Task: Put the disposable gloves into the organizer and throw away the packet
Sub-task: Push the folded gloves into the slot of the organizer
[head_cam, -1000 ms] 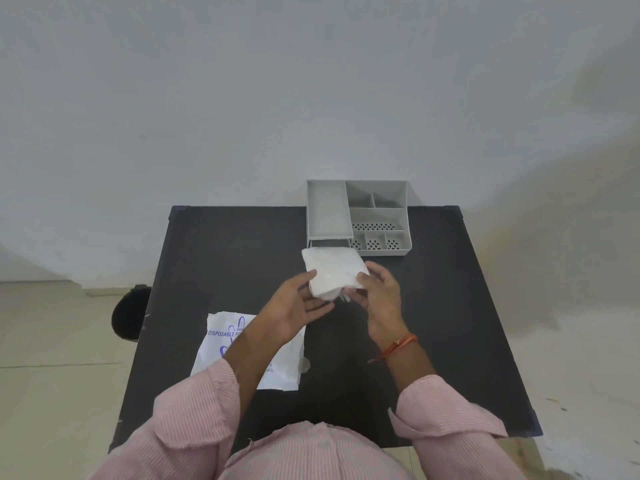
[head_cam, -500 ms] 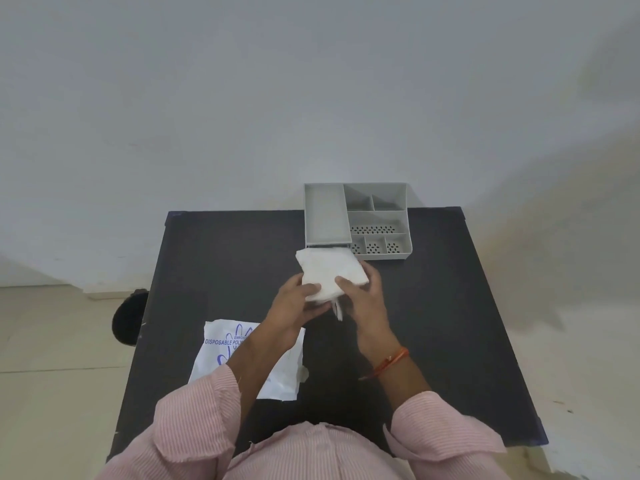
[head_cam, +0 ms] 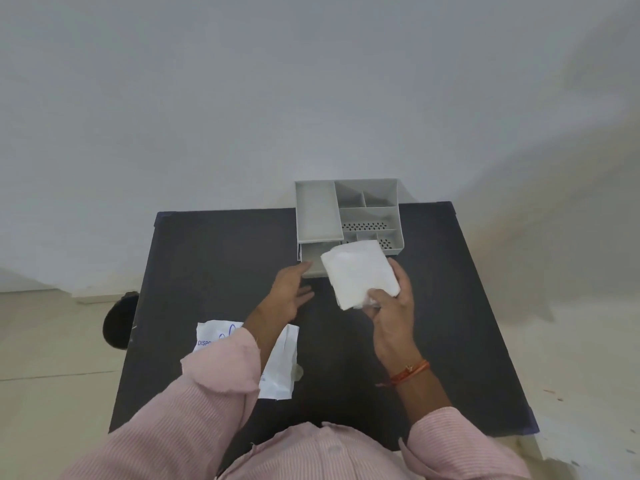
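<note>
Gloves (head_cam: 358,271) first: I have the folded white stack pinched in the right hand (head_cam: 393,308), thumb on top at its near corner and fingers wrapped along its right edge, so that hand is closed on it. It sits in the air just in front of the grey organizer (head_cam: 348,216), overlapping the front right cells from this view. The left hand (head_cam: 289,294) is loose and flat, fingers spread, holding nothing, with its fingertips at the lip of the small drawer (head_cam: 311,259) that stands pulled out under the long left tray.

To do this step well, I would steady or hold the drawer open with the left hand and lower the stack in flat. I judge the stack looks about as wide as the drawer opening, so I would square its edges to the drawer walls before letting go, and keep the pinch firm until it rests, since thin plastic sheets are likely to slide apart and fan out.

The stack looks like a soft, slightly crumpled square, translucent white, with a loose frayed corner near my thumb. The empty packet (head_cam: 280,362), white with blue print, lies flat on the black table (head_cam: 214,271) partly under my left sleeve (head_cam: 207,393), not yet thrown away.
</note>
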